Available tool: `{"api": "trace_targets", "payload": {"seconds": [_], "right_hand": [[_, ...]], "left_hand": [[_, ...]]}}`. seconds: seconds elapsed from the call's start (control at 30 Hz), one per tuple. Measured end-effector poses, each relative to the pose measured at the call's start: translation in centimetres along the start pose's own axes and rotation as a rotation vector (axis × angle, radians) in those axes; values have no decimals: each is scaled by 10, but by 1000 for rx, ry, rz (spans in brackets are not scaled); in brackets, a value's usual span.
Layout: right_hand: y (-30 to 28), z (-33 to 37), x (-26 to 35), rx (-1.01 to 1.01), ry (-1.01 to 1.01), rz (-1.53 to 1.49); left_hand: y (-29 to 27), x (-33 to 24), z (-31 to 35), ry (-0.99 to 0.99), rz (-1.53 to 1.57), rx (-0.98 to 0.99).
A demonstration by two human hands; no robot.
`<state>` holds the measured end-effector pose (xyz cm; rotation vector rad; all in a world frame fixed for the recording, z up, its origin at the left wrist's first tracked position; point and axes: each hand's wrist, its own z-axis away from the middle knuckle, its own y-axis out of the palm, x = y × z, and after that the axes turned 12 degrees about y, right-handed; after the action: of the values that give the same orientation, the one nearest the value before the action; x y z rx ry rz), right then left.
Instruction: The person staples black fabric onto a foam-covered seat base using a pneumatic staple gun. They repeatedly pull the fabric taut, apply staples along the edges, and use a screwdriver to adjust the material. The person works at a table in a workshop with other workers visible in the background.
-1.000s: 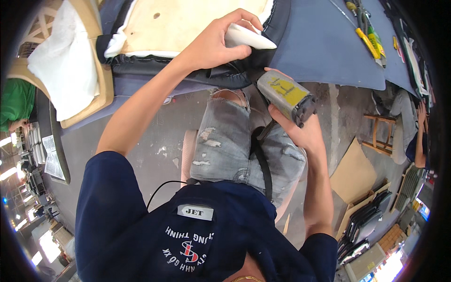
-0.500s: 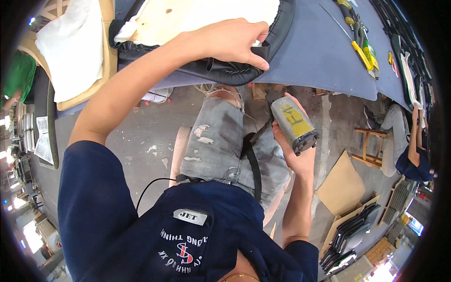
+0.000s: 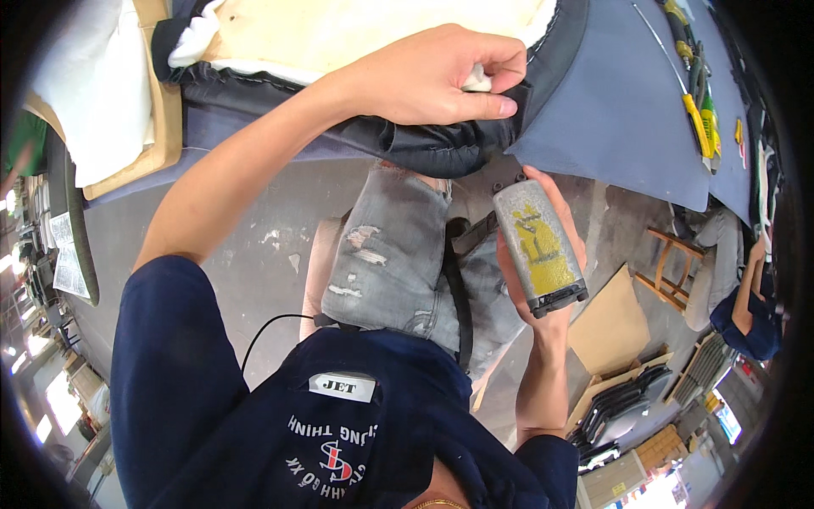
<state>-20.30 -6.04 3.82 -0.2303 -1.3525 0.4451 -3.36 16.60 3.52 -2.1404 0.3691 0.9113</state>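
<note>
Nearest, I see the right hand (image 3: 513, 278) gripping a gray tool (image 3: 538, 246), its long axis pointing away, slightly left, toward the black cover (image 3: 424, 154). Just beyond, the left hand (image 3: 432, 76), nearer that cover, lies over its corner, fingers curled around a white scrap (image 3: 477, 82).

Your grey tool (image 3: 538, 246): matt, scuffed metal-looking housing, worn yellow paint
Black cover (image 3: 441, 151) before you: wrinkled, softly glossy, leather-like
Pale panel (image 3: 339, 38): smooth, matt, wood-like
Your table covering (image 3: 619, 119): dull blue-grey cloth look
Screwdriver (image 3: 695, 123): yellow plastic-looking handle, thin metal shaft
Your jeans (image 3: 390, 263): faded, torn denim
Your shirt (image 3: 415, 382): matt navy cloth
</note>
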Motion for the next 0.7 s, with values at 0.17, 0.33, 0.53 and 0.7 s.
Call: {"api": "trace_targets", "payload": {"seconds": [0.17, 0.33, 0.53, 0.7], "right_hand": [[2, -3, 4, 66, 169, -178], [-11, -18, 8, 144, 33, -181], [-41, -35, 54, 197, 57, 275], [-32, -19, 15, 33, -126, 320]], "left_hand": [[-1, -1, 0, -27, 16, 22], [-1, -11, 0, -130, 61, 2], [1, 16, 4, -54, 214, -416], [-4, 0, -21, -244, 8, -301]]}}
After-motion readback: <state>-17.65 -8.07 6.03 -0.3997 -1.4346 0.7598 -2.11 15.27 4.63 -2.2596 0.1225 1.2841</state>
